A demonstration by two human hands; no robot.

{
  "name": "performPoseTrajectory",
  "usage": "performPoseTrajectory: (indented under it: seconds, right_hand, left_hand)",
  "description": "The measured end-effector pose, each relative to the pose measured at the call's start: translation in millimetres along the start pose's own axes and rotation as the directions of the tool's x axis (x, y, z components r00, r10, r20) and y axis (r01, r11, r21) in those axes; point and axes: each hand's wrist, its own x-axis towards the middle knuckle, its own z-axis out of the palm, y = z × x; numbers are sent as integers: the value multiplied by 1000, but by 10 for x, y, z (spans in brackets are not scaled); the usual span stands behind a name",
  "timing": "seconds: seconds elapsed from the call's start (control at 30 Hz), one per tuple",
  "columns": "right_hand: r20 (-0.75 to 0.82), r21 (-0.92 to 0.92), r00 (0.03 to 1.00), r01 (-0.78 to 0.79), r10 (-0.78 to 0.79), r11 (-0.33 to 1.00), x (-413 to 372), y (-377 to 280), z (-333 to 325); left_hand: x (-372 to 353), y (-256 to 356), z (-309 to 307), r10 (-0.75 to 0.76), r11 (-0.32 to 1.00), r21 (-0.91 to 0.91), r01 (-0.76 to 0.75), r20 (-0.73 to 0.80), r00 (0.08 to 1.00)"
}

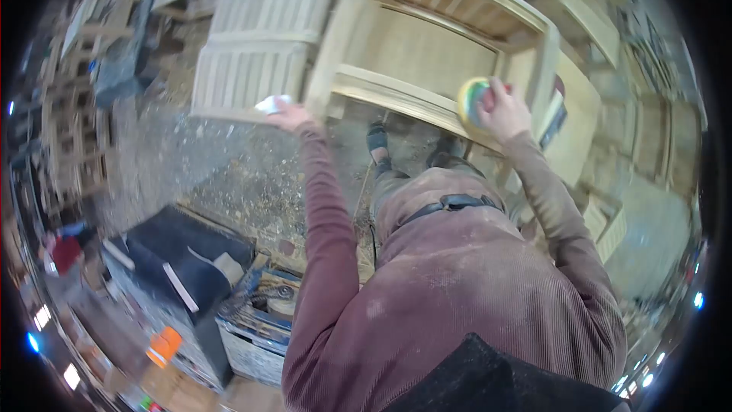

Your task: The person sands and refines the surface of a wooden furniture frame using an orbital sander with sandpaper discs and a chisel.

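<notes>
My left hand (292, 116) is closed on a small white piece (272, 104), like a folded cloth or paper, beside the left post of a pale wooden cabinet frame (418, 97). In my right hand (507, 113) is a round yellow-and-green disc (471, 104), gripped by its right side with fingers and thumb. The disc overlaps the front rail of the frame, and motion blurs its details. The frame lies with its open side toward me, showing a panel and slats inside.
Slatted wooden panels (252, 72) stand left of the frame. Sawdust and chips cover the floor (221, 164). Near my left side are a bench with a dark cover (179, 248), an open tool drawer (267, 297) and an orange object (164, 346). More wooden parts (656, 137) stand at right.
</notes>
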Motion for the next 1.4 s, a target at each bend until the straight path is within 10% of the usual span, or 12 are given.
performPoseTrajectory:
  seconds: [0.13,0.53,0.77,0.97,1.03,1.4]
  right_hand:
    - [-42,104,994,107,-103,989,-193,-294,-6]
    - [-26,68,949,-311,313,948,-855,790,-359]
    - [-51,-20,894,-446,444,895,521,1537,-468]
    - [-127,-64,857,-509,499,858,1995,2123,-614]
    - [-276,44,844,-467,461,883,2182,2159,-730]
    - [-88,170,918,-368,386,914,199,1563,-478]
  left_hand:
    - [-127,102,4,-31,997,74,29,27,999]
    - [-90,-10,-16,76,921,377,-94,62,995]
    - [-655,521,329,277,835,425,-350,226,934]
    - [-866,616,1106,-202,963,216,161,187,961]
    - [-765,455,1242,177,929,277,-247,254,951]
    - [-627,358,1324,214,792,539,-285,193,958]
